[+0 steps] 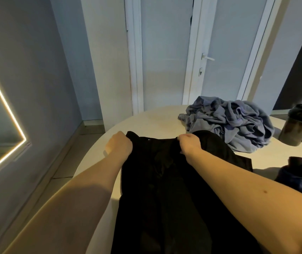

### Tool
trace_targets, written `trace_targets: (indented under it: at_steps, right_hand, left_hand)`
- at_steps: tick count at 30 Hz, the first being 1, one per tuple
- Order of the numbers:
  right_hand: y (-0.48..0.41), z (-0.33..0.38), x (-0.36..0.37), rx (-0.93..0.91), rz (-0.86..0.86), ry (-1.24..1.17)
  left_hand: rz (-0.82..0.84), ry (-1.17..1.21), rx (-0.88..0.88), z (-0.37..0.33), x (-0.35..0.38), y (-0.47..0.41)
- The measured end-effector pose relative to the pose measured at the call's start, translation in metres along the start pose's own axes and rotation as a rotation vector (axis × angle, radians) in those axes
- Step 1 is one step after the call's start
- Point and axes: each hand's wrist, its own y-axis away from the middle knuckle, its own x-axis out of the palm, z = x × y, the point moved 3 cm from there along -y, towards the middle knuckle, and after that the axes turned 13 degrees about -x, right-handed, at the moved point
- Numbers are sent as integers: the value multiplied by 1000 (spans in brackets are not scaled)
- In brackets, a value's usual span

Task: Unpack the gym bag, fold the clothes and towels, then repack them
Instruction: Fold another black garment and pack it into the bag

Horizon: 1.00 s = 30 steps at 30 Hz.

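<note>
Mid-fold at frame centre: left hand (119, 146) and right hand (189, 143) pinching black garment (157, 180), blue pile (234, 123) unfolded upper right, repacking pending.

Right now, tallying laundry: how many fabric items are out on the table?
3: black garment gripped by both hands, crumpled blue-grey cloth behind it, dark navy fabric at right edge. More may be hidden.

A dark-lidded shaker bottle (300, 125) stands on the round table (146, 121), before a white door (220, 52).
</note>
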Motion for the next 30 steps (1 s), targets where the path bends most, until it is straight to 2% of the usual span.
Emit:
trace_targets:
  at_steps: [2, 5, 7, 10, 12, 14, 16, 18, 19, 21, 23, 25, 30]
  right_hand:
    - [2, 8, 6, -27, 47, 136]
    - [0, 14, 16, -67, 197, 483]
    - [-6, 16, 20, -131, 183, 471]
    - [-14, 14, 21, -289, 191, 290]
    - [-19, 11, 20, -326, 170, 346]
    - [-18, 8, 21, -340, 70, 507]
    - [-6, 11, 26, -542, 67, 645]
    - [12, 12, 35, -768, 225, 703]
    - [19, 10, 38, -805, 320, 746]
    - [23, 1, 43, -768, 449, 926]
    - [20, -4, 40, -636, 420, 1039]
    - [21, -5, 35, -540, 364, 987]
    - [65, 6, 12, -550, 358, 731]
  left_hand:
    - [8, -5, 33, -1, 2, 1]
    - [29, -26, 92, -5, 8, 3]
    - [8, -61, 133, -7, 10, 2]
    - [-62, 13, 113, -7, 8, 0]
    - [-98, 39, 91, -3, 5, 3]
    - [-152, -10, 149, -1, 6, 5]
    - [-257, -72, 267, -3, 5, 9]
    - [-275, -139, 388, -10, 4, 17]
    - [-240, -177, 445, -14, 6, 21]
    - [-109, -251, 512, -15, 14, 29]
    - [64, -327, 505, -11, 24, 33]
    - [174, -375, 476, -4, 31, 35]
    - [108, -310, 498, -3, 13, 64]
